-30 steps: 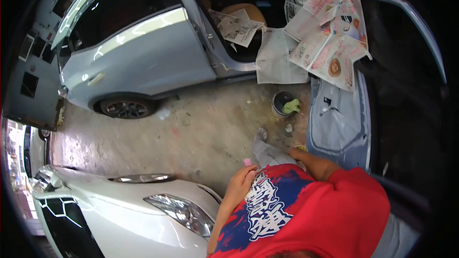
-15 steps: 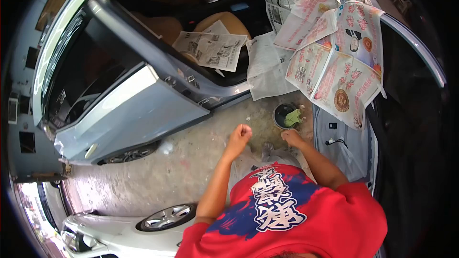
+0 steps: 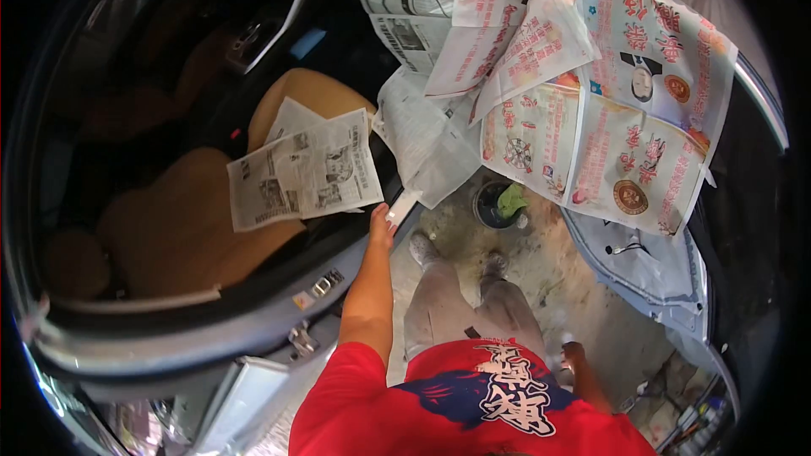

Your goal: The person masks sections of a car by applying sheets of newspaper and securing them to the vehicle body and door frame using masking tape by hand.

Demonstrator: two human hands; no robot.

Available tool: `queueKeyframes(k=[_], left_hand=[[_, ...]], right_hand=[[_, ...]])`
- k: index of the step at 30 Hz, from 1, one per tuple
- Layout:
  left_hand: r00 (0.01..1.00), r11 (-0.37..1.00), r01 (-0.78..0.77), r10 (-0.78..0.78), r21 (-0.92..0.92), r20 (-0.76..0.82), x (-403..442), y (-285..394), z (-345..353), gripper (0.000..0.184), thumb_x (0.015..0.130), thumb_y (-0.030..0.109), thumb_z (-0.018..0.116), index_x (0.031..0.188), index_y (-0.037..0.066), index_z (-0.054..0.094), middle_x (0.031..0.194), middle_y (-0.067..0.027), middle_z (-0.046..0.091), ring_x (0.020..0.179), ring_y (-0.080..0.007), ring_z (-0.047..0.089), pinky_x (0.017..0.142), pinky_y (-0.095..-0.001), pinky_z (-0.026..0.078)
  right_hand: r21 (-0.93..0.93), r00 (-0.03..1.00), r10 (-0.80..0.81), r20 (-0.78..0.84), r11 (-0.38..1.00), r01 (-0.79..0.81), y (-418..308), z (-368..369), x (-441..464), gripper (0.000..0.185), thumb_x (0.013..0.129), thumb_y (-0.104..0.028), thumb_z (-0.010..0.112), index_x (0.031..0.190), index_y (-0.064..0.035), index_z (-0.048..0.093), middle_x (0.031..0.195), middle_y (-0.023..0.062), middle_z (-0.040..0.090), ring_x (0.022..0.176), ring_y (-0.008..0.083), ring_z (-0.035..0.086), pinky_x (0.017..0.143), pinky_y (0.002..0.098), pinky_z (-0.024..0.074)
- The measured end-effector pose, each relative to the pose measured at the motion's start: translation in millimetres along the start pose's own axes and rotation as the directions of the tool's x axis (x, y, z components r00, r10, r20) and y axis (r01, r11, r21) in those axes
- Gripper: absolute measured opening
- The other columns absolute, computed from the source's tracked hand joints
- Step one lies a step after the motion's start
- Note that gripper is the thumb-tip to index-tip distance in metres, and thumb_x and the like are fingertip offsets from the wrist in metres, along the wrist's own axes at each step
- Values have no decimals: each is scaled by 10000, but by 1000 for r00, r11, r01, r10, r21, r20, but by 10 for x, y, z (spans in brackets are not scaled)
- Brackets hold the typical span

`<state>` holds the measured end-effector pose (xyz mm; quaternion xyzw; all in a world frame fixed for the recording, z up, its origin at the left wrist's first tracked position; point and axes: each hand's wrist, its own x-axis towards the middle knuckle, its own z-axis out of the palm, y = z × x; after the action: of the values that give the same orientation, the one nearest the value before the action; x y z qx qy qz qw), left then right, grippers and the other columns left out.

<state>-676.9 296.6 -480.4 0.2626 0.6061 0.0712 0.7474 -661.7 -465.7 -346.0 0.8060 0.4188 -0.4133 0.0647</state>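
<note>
My left hand [image 3: 382, 226] reaches to the car's door sill [image 3: 404, 206], its fingers stretched out beside the lower corner of a newspaper sheet [image 3: 308, 171]. That sheet lies over the tan front seat [image 3: 182, 211]. Low at my right side hangs my right hand [image 3: 573, 356], fingers curled in; a pale, blurred thing shows by it, too unclear to name. More printed sheets [image 3: 541, 131] drape over the door opening and the open door ahead of me. A white translucent sheet [image 3: 435, 139] hangs over the sill.
A dark bucket [image 3: 483, 211] with a green cloth [image 3: 511, 200] in it stands on the concrete floor [image 3: 549, 262] past my feet. The open door's inner panel [image 3: 634, 257] is at the right. Cluttered items [image 3: 697, 422] lie at the lower right.
My view has turned and come closer to the car's interior. My left hand has moved from in front of my body to the sill; my right hand has dropped to my side.
</note>
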Motion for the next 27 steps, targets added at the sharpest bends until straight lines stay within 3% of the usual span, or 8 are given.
queueKeyframes(k=[5, 9, 11, 13, 16, 20, 22, 27], left_hand=[[997, 970, 80, -72, -231, 42, 432, 309, -119, 628, 963, 361, 686, 1540, 252, 462, 1637, -111, 332, 1506, -314, 292, 1214, -500, 263], [985, 864, -172, 149, -472, -86, 687, 553, -277, 567, 975, 171, 598, 1528, 145, 476, 1236, -56, 547, 1137, -206, 565, 1074, -361, 462], [932, 766, -361, 304, -531, -195, 219, 1126, -92, 521, 943, 23, 546, 1462, 65, 534, 1165, -82, 587, 1046, -181, 601, 1045, -353, 489], [807, 739, -589, 518, -326, -284, -320, 1564, 75, 441, 973, -56, 530, 1405, 22, 576, 1121, -79, 657, 989, -192, 656, 942, -299, 533], [663, 667, -744, 729, -43, -171, -940, 1953, 75, 286, 995, 59, 623, 1269, 0, 680, 1117, -91, 677, 984, -239, 660, 900, -328, 529], [21, 42, -719, 999, 694, -38, -2584, 1931, 348, 183, 982, 115, 676, 1046, -38, 754, 1020, -156, 683, 944, -329, 636, 870, -418, 504], [-401, -363, -348, 891, 865, 212, -3342, 1707, 538, 182, 983, 72, 665, 1102, -45, 737, 994, -164, 700, 934, -309, 653, 887, -406, 513], [113, 31, -960, 952, 277, 284, -4354, 563, 907, 204, 1019, -7, 580, 1165, -65, 710, 1127, -151, 743, 1039, -212, 694, 944, -337, 534]], right_hand=[[569, 851, 517, 88, 675, -469, -1182, -311, 704, 278, 924, -198, 655, 1138, -37, 728, 1121, 178, 735, 1068, 370, 692, 965, 368, 540], [865, 798, 588, 133, 324, -383, -1728, -1336, 1312, 362, 982, -222, 625, 1260, -2, 696, 1025, 174, 757, 701, 253, 732, 676, 377, 587], [879, 843, 536, -42, 421, -224, -1751, -1505, 1567, 372, 1000, -237, 611, 1262, 16, 688, 974, 166, 751, 545, 181, 675, 556, 349, 556], [855, 844, 525, -112, 483, -187, -1881, -1888, 1697, 366, 991, -248, 593, 1226, 11, 701, 1078, 237, 738, 996, 382, 714, 884, 439, 554], [656, 846, 352, -401, 755, -3, -2119, -2577, 1740, 339, 983, -231, 625, 1236, -19, 705, 1088, 238, 734, 1017, 396, 701, 894, 433, 553], [537, 765, 120, -633, 780, 322, -2481, -3299, 1604, 330, 986, -176, 646, 1295, -65, 678, 1232, 203, 705, 1099, 385, 683, 957, 430, 543], [506, 697, 48, -716, 723, 470, -2689, -3543, 1469, 318, 1000, -181, 634, 1298, -76, 679, 1268, 173, 699, 1137, 363, 674, 1001, 426, 533], [542, 573, -10, -819, 312, 780, -3091, -3938, 841, 405, 985, -114, 643, 1375, -23, 586, 1444, 170, 580, 1226, 343, 626, 1046, 415, 505]])
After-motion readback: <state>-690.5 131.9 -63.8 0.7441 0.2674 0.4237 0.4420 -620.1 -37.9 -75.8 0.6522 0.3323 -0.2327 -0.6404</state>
